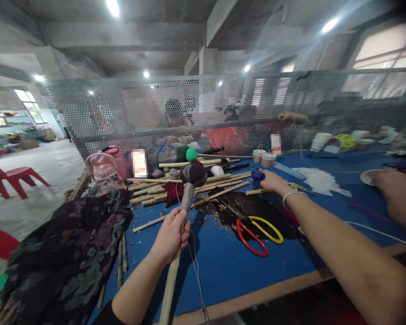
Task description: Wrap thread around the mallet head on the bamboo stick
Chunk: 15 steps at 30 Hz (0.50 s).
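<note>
My left hand (171, 234) is closed round a bamboo stick (171, 282) whose upper end is wrapped in grey cloth and topped by a dark maroon fabric ball (193, 174). A thin string (195, 266) hangs from it. My right hand (271, 180), with a silver bangle on the wrist, reaches far across the blue table (223, 262) and pinches a small blue object (257, 175) among the sticks.
A pile of bamboo sticks (189, 185) lies across the table with a green ball (191, 155). Scissors with red and yellow handles (255, 232) rest on black cloth. Dark floral fabric (64, 253) lies left. A pink bottle (104, 169), a perforated screen (223, 99), another person's arm (397, 194) are nearby.
</note>
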### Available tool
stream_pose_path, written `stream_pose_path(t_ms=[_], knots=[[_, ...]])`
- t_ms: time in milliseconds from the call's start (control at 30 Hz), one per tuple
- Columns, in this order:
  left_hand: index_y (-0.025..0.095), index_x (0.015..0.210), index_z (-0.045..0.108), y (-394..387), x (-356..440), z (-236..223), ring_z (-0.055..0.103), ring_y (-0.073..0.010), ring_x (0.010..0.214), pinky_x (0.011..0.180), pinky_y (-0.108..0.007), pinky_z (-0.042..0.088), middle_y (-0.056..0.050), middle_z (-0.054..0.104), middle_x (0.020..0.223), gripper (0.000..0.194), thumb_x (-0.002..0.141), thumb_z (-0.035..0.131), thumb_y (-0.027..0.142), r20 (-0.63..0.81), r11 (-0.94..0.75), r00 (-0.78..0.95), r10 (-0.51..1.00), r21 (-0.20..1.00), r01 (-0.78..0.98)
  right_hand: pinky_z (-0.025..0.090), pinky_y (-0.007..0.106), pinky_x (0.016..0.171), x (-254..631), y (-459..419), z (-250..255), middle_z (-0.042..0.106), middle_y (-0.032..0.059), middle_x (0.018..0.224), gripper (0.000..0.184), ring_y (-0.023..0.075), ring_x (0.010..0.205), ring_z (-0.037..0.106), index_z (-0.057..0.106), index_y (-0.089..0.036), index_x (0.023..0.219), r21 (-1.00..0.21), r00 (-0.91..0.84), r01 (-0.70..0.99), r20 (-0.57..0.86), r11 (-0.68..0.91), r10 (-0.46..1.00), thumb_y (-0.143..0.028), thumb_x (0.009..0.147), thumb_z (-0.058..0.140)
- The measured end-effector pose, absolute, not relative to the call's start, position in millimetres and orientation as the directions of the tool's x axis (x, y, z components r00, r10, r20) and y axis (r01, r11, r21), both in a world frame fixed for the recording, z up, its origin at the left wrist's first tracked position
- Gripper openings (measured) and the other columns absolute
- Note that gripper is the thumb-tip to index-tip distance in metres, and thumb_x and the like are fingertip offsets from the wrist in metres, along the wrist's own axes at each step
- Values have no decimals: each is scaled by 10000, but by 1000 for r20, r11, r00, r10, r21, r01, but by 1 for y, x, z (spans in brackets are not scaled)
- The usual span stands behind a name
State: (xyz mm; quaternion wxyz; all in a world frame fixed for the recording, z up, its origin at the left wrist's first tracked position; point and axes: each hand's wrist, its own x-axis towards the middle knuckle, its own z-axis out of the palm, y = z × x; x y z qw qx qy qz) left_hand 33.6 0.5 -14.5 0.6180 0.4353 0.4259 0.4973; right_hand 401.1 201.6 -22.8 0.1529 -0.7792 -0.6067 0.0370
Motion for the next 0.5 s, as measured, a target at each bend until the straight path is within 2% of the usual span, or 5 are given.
stream_pose_path(t_ms=[100, 167, 300, 400, 500], knots=[[216, 777, 347, 1, 34, -14, 280, -26, 337, 297, -135, 211, 83, 413, 556, 284, 762, 502, 453, -101, 135, 147, 984, 961, -242, 383, 496, 803, 401, 201, -25, 582, 141, 1116, 403, 340, 989, 549, 597, -214, 1029, -172, 267, 953, 93, -249, 959, -133, 635, 575], [217, 779, 349, 1, 34, -14, 281, -26, 336, 298, -134, 210, 84, 412, 555, 285, 756, 508, 453, -113, 144, 139, 984, 961, -237, 407, 466, 773, 402, 203, -21, 607, 151, 1050, 379, 332, 948, 565, 603, -192, 1002, -166, 269, 953, 83, -253, 959, -131, 629, 574], [218, 785, 354, 1, 34, -13, 282, -28, 337, 299, -132, 214, 85, 409, 549, 278, 756, 510, 447, -120, 150, 135, 984, 959, -239, 452, 365, 601, 406, 199, -9, 635, 179, 781, 301, 321, 753, 607, 625, -101, 863, -201, 263, 942, -61, -270, 963, -108, 563, 596], [215, 786, 359, 1, 34, -13, 280, -28, 339, 298, -133, 212, 81, 413, 551, 277, 759, 511, 446, -112, 144, 144, 983, 959, -242, 441, 339, 511, 402, 182, -6, 601, 118, 596, 204, 275, 587, 603, 606, -123, 712, -306, 196, 906, -313, -294, 929, -65, 524, 553], [214, 791, 363, 0, 35, -13, 276, -29, 339, 295, -134, 212, 79, 419, 552, 269, 763, 508, 439, -108, 141, 145, 984, 960, -241, 428, 319, 481, 394, 167, -11, 576, 88, 548, 196, 240, 530, 586, 582, -142, 689, -391, 173, 855, -404, -341, 898, -71, 518, 516]])
